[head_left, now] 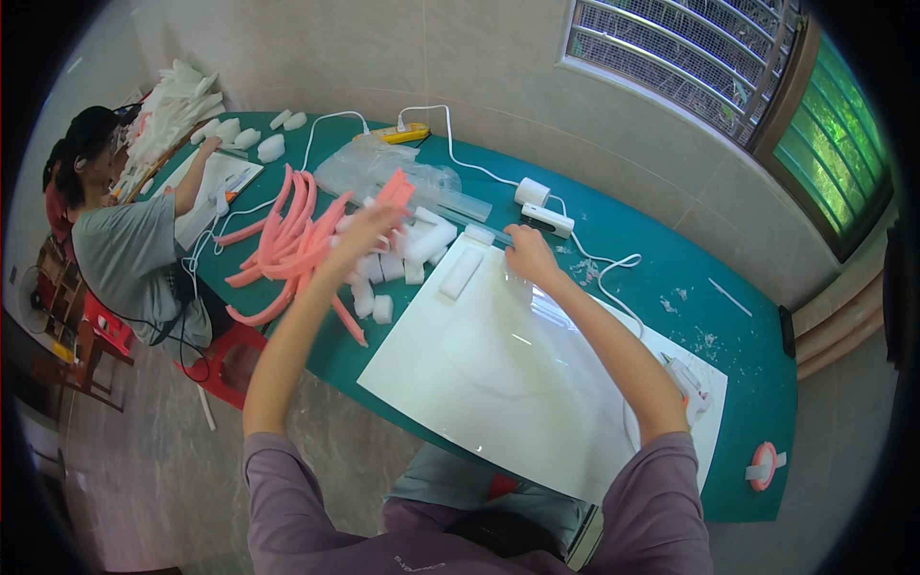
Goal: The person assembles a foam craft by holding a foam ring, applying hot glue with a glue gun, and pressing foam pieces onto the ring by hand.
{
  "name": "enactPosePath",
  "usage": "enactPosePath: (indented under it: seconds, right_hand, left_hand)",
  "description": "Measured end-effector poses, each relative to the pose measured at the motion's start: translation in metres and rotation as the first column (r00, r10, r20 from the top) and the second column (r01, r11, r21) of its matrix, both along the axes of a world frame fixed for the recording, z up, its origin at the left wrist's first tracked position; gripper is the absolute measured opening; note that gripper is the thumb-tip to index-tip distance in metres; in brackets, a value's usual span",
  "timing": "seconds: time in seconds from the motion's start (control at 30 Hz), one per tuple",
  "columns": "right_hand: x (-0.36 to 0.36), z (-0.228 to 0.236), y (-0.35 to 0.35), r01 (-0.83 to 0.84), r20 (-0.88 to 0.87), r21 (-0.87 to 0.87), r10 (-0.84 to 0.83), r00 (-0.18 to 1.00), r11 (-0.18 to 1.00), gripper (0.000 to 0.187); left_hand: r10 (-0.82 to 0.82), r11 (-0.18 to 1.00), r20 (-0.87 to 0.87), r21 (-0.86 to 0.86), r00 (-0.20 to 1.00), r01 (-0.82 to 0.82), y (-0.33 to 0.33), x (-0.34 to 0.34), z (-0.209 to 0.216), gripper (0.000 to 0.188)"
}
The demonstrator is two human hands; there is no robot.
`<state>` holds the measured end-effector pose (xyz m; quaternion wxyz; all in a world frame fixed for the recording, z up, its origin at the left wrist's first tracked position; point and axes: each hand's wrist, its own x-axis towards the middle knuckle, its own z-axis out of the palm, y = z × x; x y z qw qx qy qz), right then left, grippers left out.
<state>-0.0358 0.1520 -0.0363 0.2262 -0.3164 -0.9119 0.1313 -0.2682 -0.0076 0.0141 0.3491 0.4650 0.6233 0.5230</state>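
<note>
My left hand [372, 228], smeared by motion, hovers over pink foam strips [287, 251] and small white foam blocks [388, 268]. Short pink foam pieces [395, 187] show just past its fingers; whether it holds any is unclear. At the far edge of a glossy white board [498, 364], my right hand [532, 257] has its fingers closed on the end of a clear flat strip [487, 230]. Beside that strip, a white foam block [462, 274] lies on the board, with a smaller white piece [479, 234] at the edge.
A glue gun [685, 379] lies at the board's right. Beyond my right hand sit a white power strip [548, 219] and a white cylinder [532, 192], with cords trailing. Clear plastic bags [379, 171] lie farther back. A pink tape roll [764, 467] rests far right. A co-worker [134, 230] sits at left.
</note>
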Motion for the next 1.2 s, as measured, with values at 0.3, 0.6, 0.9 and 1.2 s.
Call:
enactPosePath:
  seconds: [0.3, 0.6, 0.9, 1.2]
  right_hand:
    - [-0.038, -0.016, 0.032, 0.149, 0.224, -0.180, -0.107, 0.969, 0.972, 0.021]
    - [-0.052, 0.004, 0.042, 0.066, 0.414, -0.215, 0.030, 0.910, 0.974, 0.027]
    - [-0.028, 0.035, 0.032, 0.006, 0.524, -0.101, 0.048, 0.850, 0.995, 0.031]
    - [0.073, 0.137, 0.020, -0.103, 0.536, -0.045, 0.111, 0.837, 0.994, 0.023]
  left_hand:
    - [-0.325, 0.846, -0.675, 0.106, 0.662, 0.523, -0.003, 0.116, -0.031, 0.014]
    - [-0.245, 0.873, -0.746, 0.108, 0.619, 0.476, 0.003, 0.126, -0.048, 0.010]
    - [-0.271, 0.848, -0.755, 0.105, 0.597, 0.519, -0.006, 0.144, -0.050, 0.010]
    - [-0.273, 0.866, -0.700, 0.120, 0.660, 0.486, 0.008, 0.132, -0.064, 0.010]
